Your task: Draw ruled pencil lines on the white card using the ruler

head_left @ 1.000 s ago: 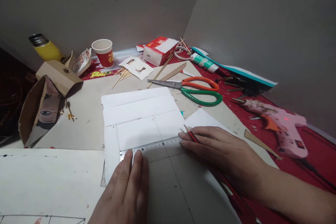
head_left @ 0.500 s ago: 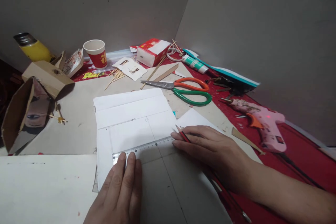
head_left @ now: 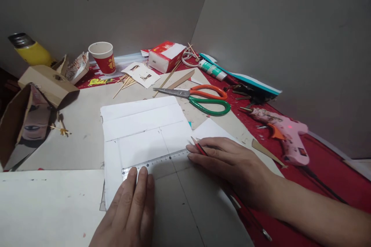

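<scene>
A clear ruler (head_left: 159,161) lies slightly slanted across a white sheet (head_left: 139,148) marked with pencil lines. My left hand (head_left: 127,204) rests with its fingers laid out flat, the fingertips pressing on the ruler's left end. At the ruler's right end, my right hand (head_left: 232,168) touches it with fingertips and holds a red and black pencil (head_left: 200,148), whose sharpened tip points up and left above the sheet. The sheet's lower part is in shadow between my hands.
Beyond the sheet lie scissors (head_left: 199,98) with orange and green handles. On the right is a pink glue gun (head_left: 290,133). Behind stand a paper cup (head_left: 102,60), a red tissue pack (head_left: 166,56) and a yellow bottle (head_left: 31,52). Cardboard pieces (head_left: 49,85) sit at left.
The whole view has shifted slightly, so things appear a little further left. Both hands, the ruler and the pencil keep their places on the sheet.
</scene>
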`<state>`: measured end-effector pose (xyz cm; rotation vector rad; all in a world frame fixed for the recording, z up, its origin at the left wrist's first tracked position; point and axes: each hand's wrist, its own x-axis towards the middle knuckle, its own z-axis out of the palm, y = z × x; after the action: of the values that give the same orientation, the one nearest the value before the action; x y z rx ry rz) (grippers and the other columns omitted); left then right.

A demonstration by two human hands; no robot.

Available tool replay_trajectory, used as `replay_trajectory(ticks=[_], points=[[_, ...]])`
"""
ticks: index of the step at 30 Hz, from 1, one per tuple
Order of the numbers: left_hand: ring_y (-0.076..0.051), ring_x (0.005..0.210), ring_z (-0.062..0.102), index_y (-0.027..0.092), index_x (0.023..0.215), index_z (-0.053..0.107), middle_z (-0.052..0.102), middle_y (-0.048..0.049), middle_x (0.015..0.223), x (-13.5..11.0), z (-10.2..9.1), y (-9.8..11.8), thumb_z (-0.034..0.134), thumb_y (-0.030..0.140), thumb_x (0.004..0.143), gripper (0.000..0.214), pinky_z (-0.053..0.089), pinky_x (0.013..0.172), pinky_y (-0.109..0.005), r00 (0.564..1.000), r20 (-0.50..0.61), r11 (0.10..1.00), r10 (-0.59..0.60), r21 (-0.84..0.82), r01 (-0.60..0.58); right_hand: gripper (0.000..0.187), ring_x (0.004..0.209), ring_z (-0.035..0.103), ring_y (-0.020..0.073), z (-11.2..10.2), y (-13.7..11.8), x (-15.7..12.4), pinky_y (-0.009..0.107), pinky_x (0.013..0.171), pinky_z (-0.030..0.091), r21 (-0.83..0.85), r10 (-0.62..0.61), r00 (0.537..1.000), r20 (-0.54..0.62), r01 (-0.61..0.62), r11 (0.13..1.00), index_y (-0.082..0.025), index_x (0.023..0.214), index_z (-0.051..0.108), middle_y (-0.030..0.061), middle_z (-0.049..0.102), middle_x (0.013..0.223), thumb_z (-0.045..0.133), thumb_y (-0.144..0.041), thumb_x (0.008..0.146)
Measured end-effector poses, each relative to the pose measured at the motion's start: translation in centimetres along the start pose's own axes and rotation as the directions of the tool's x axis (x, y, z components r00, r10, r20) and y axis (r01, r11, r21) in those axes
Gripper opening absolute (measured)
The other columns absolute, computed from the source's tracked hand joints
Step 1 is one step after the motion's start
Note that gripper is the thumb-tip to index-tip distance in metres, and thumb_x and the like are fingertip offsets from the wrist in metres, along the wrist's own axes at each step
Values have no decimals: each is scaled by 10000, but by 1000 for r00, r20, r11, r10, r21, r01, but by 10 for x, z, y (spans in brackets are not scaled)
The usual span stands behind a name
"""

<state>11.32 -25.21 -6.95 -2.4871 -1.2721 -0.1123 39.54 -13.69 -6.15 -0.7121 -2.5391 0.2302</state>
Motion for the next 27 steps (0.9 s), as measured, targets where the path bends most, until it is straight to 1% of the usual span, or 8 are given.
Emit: replay_trajectory(ticks=[3,5,7,12,17,21,23,27], points=[[-348,1454,308,21,1417,418,501,-172,1488,1,2,3,416,386,956,589,323,1122,-384,999,-16,998,-31,-54,30,341,1130,640,236,2,1,-4,378,961,516,17,37,999,33,-37,999,-229,1309,589,88,710,1208,481,-153,995],[-351,1450,314,19,1407,431,516,-174,1471,3,2,5,374,564,958,708,330,1120,-382,997,-33,994,-66,-91,63,367,1130,643,243,3,3,-6,385,969,515,39,65,997,50,-67,997,-247,1321,577,79,707,1219,496,-140,980],[-344,1430,351,27,1398,444,538,-169,1450,4,1,5,352,648,945,774,351,1103,-376,995,-36,991,-88,-100,84,393,1135,642,248,4,3,-7,387,973,514,62,72,996,58,-75,995,-261,1332,565,69,706,1226,494,-120,972],[-333,1354,455,23,1394,457,556,-167,1435,6,-5,1,368,722,912,854,425,1036,-355,1000,6,997,-29,-72,29,479,1208,602,260,6,5,-11,403,1003,506,91,59,995,76,-66,994,-279,1405,508,65,671,1299,513,-103,959],[-321,1376,431,43,1390,456,560,-153,1433,5,-5,6,343,696,934,805,420,1052,-358,996,3,992,-91,-86,91,524,1240,581,266,7,7,-16,426,1025,503,102,64,995,77,-72,992,-289,1436,482,69,660,1321,529,-95,952],[-324,1395,405,44,1387,455,551,-150,1443,5,-2,7,332,689,937,796,408,1064,-358,995,-27,991,-91,-99,88,523,1206,615,286,6,6,-15,437,997,533,72,56,997,51,-60,996,-272,1426,514,88,678,1289,545,-89,938],[-333,1381,421,35,1385,453,560,-158,1431,6,-3,4,333,688,939,800,417,1053,-368,997,-24,994,-78,-83,75,497,1181,636,293,5,5,-13,436,976,550,64,48,998,33,-50,997,-265,1404,546,93,689,1271,544,-96,937],[-336,1321,488,23,1376,474,593,-167,1392,8,-7,-4,398,704,913,826,467,993,-350,1000,-14,999,8,-41,-8,479,1168,649,288,4,5,-11,429,971,560,65,51,998,29,-53,997,-260,1394,562,91,692,1268,531,-101,944]])
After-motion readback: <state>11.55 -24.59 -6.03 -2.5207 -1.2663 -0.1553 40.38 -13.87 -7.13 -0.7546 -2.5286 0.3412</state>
